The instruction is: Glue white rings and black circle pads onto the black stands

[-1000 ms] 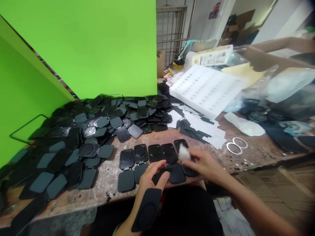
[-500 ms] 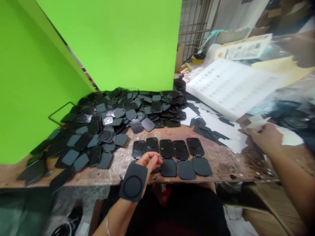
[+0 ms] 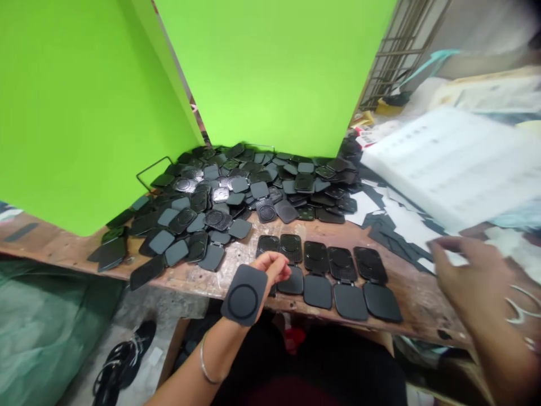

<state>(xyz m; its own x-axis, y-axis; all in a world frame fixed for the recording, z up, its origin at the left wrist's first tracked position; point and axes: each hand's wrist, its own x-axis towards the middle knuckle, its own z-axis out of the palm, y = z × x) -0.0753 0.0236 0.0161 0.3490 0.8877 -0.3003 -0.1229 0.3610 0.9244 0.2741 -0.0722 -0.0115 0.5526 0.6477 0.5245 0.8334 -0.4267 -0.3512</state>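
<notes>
My left hand [image 3: 274, 269] is closed above the near table edge, thumb and fingertips pressed together; whether they pinch anything is too small to see. Across its wrist lies a dark grey square pad [image 3: 244, 295] with a black ring on it. Close by, several hinged black flip cases [image 3: 316, 257] lie unfolded in a row, textured halves at the back and smooth grey halves in front. My right hand [image 3: 471, 276], smeared by motion, hovers at the loose white paper pieces [image 3: 408, 217]. Some white shows under its fingers, but I cannot tell whether it grips it.
A big heap of similar black cases [image 3: 228, 197] spreads against bright green panels [image 3: 270, 73]. At right a white slab or box [image 3: 456, 158] rests beside dark grey cut pieces [image 3: 391, 237]. The wooden table's front edge [image 3: 177, 282] runs close to my lap.
The view has swung right-to-left, so the table things sit further right. My right hand has left the crumpled white paper and come over the cut pieces. My left hand keeps its pinched shape.
</notes>
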